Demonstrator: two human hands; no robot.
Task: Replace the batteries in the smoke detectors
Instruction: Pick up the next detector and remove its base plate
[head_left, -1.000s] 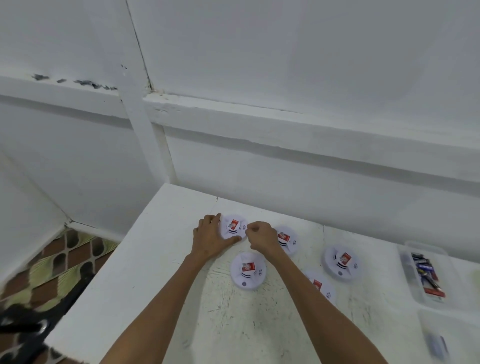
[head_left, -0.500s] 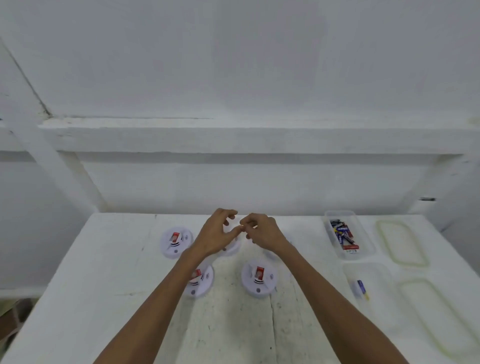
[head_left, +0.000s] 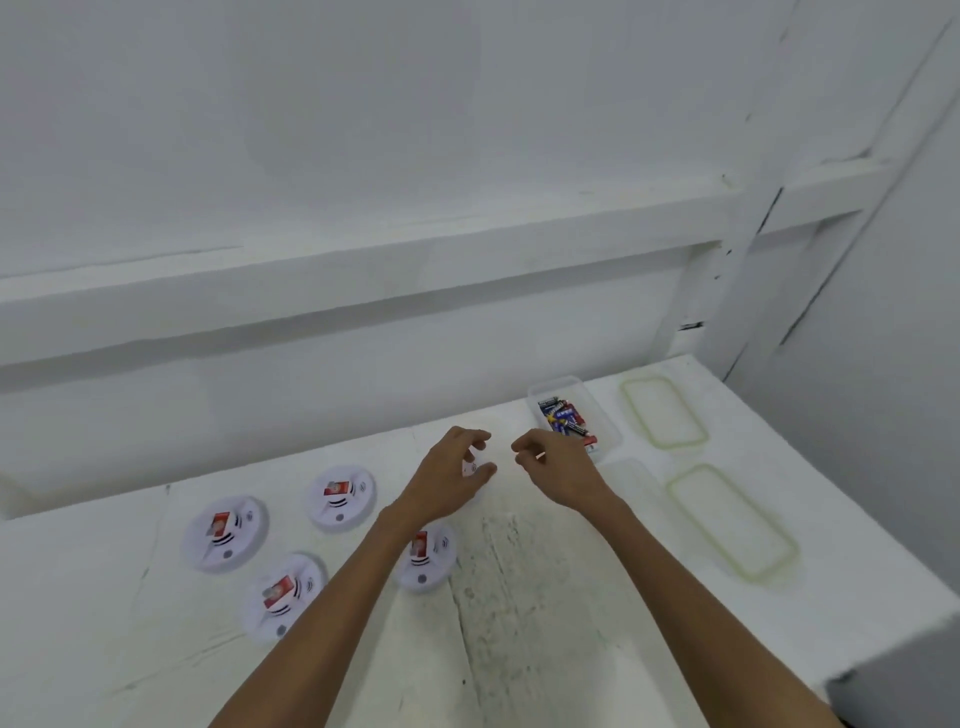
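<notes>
With left hand (head_left: 451, 475) and right hand (head_left: 557, 467) half curled, grip unclear, the person should gently take one of the small dark batteries (head_left: 563, 415) from the clear plastic box (head_left: 608, 427)

Left hand (head_left: 449, 470) loosely curled above smoke detector (head_left: 470, 469); right hand (head_left: 558, 467) near battery tub (head_left: 561, 388), possibly pinching something

1. Both forearms are bare and reach forward from the lower edge, coming nearer to each other toward the wrists.
2. The left hand (head_left: 449, 475) shows its back; its fingers are loosely curled, and the thumb stands apart below them.
3. The right hand (head_left: 558, 467) is just beside it, not touching, with fingers curled inward toward the thumb.
4. Whether either hand pinches something is not clear.
</notes>
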